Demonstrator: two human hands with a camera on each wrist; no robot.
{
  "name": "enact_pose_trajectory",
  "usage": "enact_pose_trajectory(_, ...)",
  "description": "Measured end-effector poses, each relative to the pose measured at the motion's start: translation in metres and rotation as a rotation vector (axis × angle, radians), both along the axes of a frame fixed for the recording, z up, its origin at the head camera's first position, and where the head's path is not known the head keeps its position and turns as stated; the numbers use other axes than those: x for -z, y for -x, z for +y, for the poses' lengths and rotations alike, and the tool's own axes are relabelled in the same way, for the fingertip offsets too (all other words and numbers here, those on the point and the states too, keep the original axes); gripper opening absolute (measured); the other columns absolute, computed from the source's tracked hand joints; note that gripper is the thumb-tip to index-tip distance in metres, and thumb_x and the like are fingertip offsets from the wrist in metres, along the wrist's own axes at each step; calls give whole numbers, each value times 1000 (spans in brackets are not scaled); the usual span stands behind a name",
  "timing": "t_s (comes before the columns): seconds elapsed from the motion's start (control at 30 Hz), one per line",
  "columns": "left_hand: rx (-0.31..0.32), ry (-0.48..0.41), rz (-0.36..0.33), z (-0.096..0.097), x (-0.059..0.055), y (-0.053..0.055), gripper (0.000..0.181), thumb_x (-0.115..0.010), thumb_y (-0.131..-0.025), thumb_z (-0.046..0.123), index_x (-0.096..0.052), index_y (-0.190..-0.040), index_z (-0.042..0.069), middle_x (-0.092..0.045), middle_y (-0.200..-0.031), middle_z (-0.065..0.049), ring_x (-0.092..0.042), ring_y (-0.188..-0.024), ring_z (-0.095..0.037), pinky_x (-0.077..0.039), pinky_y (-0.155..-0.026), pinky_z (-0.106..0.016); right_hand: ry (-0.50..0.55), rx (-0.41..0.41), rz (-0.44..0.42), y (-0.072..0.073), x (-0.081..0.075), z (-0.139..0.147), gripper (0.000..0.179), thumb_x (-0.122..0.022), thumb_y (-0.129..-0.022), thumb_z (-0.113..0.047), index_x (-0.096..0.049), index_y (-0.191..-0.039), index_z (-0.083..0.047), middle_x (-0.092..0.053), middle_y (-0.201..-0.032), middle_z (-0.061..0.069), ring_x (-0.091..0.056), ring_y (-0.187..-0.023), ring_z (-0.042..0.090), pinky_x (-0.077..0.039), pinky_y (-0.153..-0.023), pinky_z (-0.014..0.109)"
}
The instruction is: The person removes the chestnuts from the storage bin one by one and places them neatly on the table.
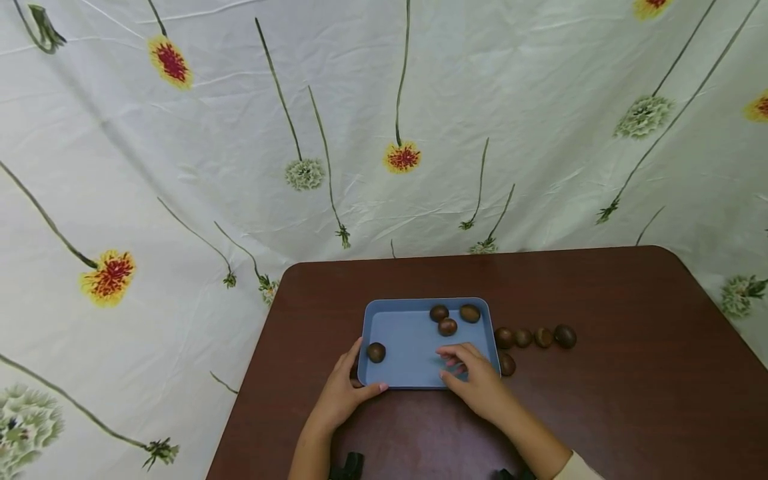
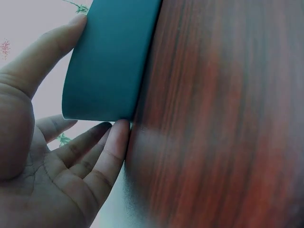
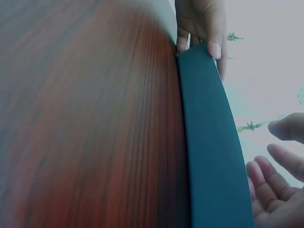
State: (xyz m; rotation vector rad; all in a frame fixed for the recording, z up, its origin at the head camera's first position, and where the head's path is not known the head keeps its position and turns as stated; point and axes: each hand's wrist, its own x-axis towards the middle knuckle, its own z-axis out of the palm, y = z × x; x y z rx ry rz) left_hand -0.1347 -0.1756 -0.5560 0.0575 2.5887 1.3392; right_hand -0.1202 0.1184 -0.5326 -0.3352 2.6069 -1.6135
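A shallow blue tray [image 1: 408, 373] lies on the table with several round brown chestnuts in it. One chestnut [image 1: 376, 352] sits near its left side; a group including another chestnut [image 1: 447, 327] is toward the back right. My left hand [image 1: 342, 393] holds the tray's front left corner, thumb at the front rim and fingers along the left side; the left wrist view shows fingertips against the outer wall [image 2: 109, 71]. Over the tray's front right part hovers my right hand [image 1: 474, 380], fingers loosely bent, thumb apart, nothing between them.
Beside the tray's right edge, several more chestnuts [image 1: 543, 337] form a row on the dark brown table [image 1: 630, 387], with one chestnut [image 1: 507, 364] in front of the row. A white flowered cloth [image 1: 360, 213] hangs behind the table. Dark gear [image 1: 348, 467] shows near the left wrist.
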Motion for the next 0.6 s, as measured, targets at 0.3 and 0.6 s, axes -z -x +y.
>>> enact_pose_trajectory(0.3,9,-54,-32,0,0,1,111,-86,-80,41,-14,-164,27,-27,-164,-18,-66,-91,-16,-53,-78,-32,-120,-105,-34,12,0,-26,40,-72,-95,-20,-63,-133,-12,-62,-124,3,-60,-113,21,-50,-97,43)
enact_pose_trajectory(0.6,20,-130,-73,-1,2,2,113,-86,-80,40,-11,-164,30,-22,-168,-13,-68,-89,-16,-54,-75,-31,-208,-214,-55,20,3,-45,46,-67,-98,-29,-59,-139,-11,-60,-129,8,-60,-120,25,-48,-99,50)
